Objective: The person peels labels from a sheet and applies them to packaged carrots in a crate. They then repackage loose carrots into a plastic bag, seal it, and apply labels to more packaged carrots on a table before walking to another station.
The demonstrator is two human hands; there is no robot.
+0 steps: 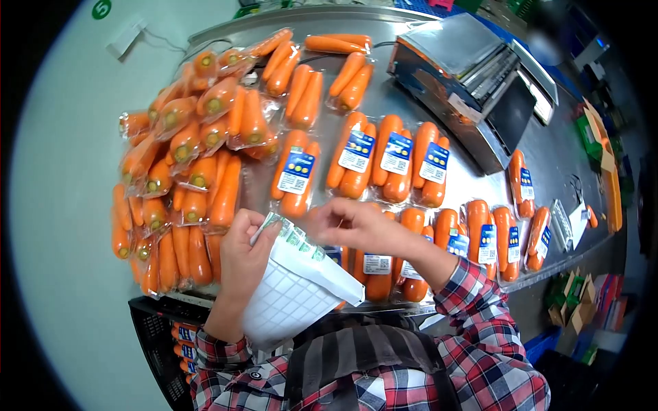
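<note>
My left hand (245,250) is closed on a folded sheet of stickers (291,291), thumb on top. Its white backing has a grid of lines, and a row of green printed stickers (295,238) shows along the upper edge. Beside that row is my right hand (349,222), its fingers curled; motion blurs the fingertips, hiding whether they hold a sticker. Just beyond both hands lies a clear pack of carrots (296,175) with a blue and white label. More labelled carrot packs (355,154) lie to its right, some partly under my right forearm.
Unlabelled bagged carrots (185,144) are heaped at left on the metal table (462,161). A metal machine (459,75) stands at the back right. Below the table's left front is a black crate (154,335) holding labelled packs. A white rack-like object (562,225) lies at right.
</note>
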